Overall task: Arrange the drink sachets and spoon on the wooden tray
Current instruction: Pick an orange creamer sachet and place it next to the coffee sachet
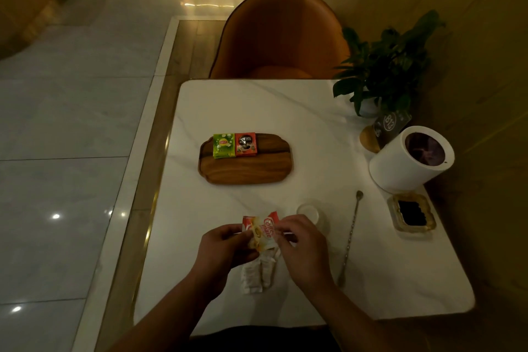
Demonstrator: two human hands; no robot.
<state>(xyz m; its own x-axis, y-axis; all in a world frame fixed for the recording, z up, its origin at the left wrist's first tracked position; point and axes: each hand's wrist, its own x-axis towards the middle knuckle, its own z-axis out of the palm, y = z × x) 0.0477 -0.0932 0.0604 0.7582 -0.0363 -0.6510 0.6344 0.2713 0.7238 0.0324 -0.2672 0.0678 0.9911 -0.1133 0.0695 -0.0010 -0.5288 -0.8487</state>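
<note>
A wooden tray lies in the middle of the white table. On its far left part, side by side, lie a green tea sachet and a red coffee sachet. Near the table's front, my left hand and my right hand both grip creamer sachets, red and yellow, held just above the table. White sachets lie on the table under my hands. A long thin metal spoon lies on the table to the right of my right hand.
An upturned clear glass stands just beyond my right hand. At the right edge are a white cylindrical bin, a glass ashtray, a table-number sign and a potted plant. An orange chair stands behind the table.
</note>
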